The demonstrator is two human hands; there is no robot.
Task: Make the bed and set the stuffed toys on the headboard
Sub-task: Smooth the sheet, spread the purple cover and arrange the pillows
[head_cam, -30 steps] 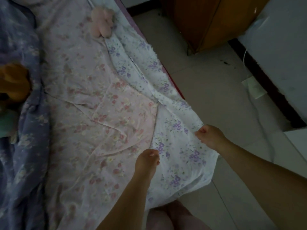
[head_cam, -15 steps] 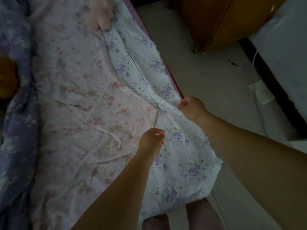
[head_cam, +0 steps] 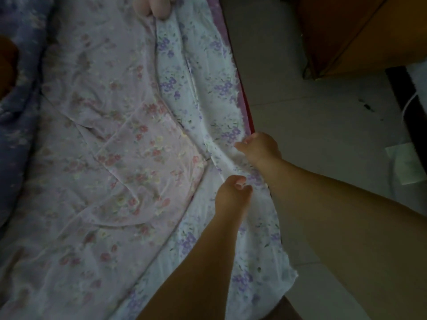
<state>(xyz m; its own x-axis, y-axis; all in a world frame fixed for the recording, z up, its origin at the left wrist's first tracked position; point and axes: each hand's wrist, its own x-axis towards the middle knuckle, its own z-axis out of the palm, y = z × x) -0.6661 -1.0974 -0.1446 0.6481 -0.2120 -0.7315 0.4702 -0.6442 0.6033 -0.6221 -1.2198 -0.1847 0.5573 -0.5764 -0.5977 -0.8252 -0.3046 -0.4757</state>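
Head view shows me both hands bunched on the white sheet [head_cam: 203, 93] with purple flowers, right at the bed's near edge. My right hand [head_cam: 260, 148] pinches a fold of it just beside the red bed edge [head_cam: 245, 107], fingers curled round the cloth; my left hand [head_cam: 232, 192] grips the same sheet a little nearer to me and further onto the mattress. From both grips the sheet's long axis runs away up the bed's side toward the pink stuffed toy [head_cam: 157, 6] lying at the far end — so I judge any smoothing pull has to go along that line. Nearer the edge, the right hand is better placed to draw the cloth outward. Left of the sheet lies the pink floral cover [head_cam: 120, 162], wrinkled, with a blue quilt [head_cam: 16, 88] beyond.
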